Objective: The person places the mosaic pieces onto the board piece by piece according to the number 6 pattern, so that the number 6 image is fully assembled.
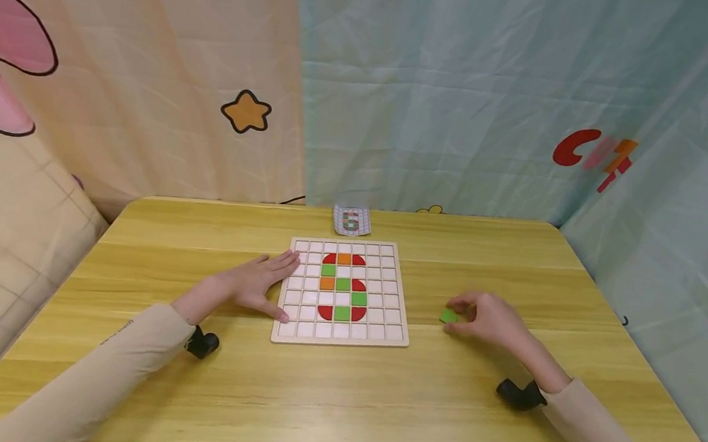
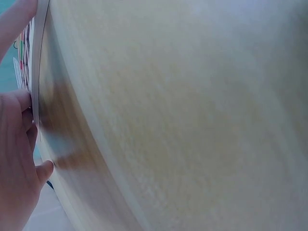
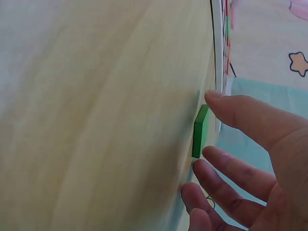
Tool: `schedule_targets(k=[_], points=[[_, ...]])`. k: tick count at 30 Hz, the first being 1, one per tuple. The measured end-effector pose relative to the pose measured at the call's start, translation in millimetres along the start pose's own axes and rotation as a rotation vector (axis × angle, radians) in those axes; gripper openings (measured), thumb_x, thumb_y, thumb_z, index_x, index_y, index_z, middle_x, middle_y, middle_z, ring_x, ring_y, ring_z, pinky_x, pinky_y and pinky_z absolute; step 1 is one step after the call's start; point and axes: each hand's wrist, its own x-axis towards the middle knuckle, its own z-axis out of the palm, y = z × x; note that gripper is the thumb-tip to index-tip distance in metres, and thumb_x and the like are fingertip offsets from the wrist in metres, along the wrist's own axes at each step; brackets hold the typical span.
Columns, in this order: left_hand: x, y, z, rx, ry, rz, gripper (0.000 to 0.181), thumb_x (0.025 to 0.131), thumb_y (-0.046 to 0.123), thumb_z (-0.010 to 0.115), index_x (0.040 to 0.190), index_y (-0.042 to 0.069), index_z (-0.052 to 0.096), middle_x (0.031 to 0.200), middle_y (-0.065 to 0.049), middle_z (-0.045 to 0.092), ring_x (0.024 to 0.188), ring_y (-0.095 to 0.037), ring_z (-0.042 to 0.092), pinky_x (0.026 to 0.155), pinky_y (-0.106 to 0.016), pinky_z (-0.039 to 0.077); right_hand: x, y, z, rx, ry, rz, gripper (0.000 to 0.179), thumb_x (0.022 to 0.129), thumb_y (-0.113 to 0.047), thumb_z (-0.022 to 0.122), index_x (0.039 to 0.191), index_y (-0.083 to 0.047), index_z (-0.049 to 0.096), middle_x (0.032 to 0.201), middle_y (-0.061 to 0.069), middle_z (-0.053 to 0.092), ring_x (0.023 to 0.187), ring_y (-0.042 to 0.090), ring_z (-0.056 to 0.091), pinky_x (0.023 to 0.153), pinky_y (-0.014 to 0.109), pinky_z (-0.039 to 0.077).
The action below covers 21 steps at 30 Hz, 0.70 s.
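Note:
A square wooden grid board (image 1: 387, 300) lies on the table with red, orange and green tiles set in its middle cells, in an S-like figure. My left hand (image 1: 261, 282) rests on the board's left edge, fingers spread, thumb near the lower left corner. To the right of the board, my right hand (image 1: 486, 320) has thumb and fingers around a green square tile (image 1: 449, 316). The right wrist view shows this green tile (image 3: 198, 132) low at the tabletop between thumb and fingertips. Whether it touches the table is hard to see.
A small paper card (image 1: 351, 221) printed with a similar coloured grid figure lies behind the board at the table's back edge. Printed curtains (image 1: 455, 103) hang behind and beside the wooden table (image 1: 309, 416). Each wrist bears a black mount (image 1: 519, 395).

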Motion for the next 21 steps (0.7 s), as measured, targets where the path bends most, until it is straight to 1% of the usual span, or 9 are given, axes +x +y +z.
schedule_targets(k=[7, 14, 16, 21], points=[[-1.0, 1.0, -1.6, -0.006, -0.001, 0.004, 0.117, 0.076, 0.071, 0.062, 0.154, 0.003, 0.008, 0.163, -0.014, 0.000, 0.151, -0.031, 0.003, 0.120, -0.056, 0.009, -3.7, 0.4, -0.6, 0.027, -0.006, 0.031, 0.036, 0.073, -0.034, 0.081, 0.102, -0.013, 0.074, 0.090, -0.002, 0.072, 0.074, 0.008, 0.060, 0.064, 0.029, 0.049], [-0.8, 0.2, 0.3, 0.009, -0.010, -0.006, 0.117, 0.076, 0.073, 0.061, 0.155, 0.006, 0.006, 0.163, -0.011, -0.002, 0.151, -0.028, 0.001, 0.120, -0.054, 0.008, -3.5, -0.5, 0.3, 0.036, -0.006, 0.052, 0.031, 0.075, -0.031, 0.080, 0.099, -0.013, 0.075, 0.088, -0.002, 0.073, 0.075, 0.009, 0.063, 0.065, 0.029, 0.050], [-0.6, 0.1, 0.1, 0.012, -0.015, -0.012, 0.117, 0.075, 0.074, 0.060, 0.155, 0.007, 0.006, 0.163, -0.010, -0.002, 0.151, -0.027, 0.000, 0.121, -0.053, 0.008, -2.8, -1.1, 1.1, 0.034, -0.001, 0.047, 0.030, 0.075, -0.030, 0.080, 0.099, -0.012, 0.075, 0.088, -0.001, 0.073, 0.072, 0.008, 0.061, 0.063, 0.028, 0.048], [-0.1, 1.1, -1.8, 0.007, -0.019, -0.012, 0.117, 0.075, 0.073, 0.061, 0.155, 0.005, 0.007, 0.163, -0.012, -0.001, 0.151, -0.029, 0.002, 0.120, -0.055, 0.009, -0.9, -3.3, 3.3, 0.024, 0.017, 0.035, 0.029, 0.076, -0.027, 0.079, 0.100, -0.012, 0.075, 0.088, -0.001, 0.073, 0.063, 0.006, 0.052, 0.055, 0.025, 0.041]])
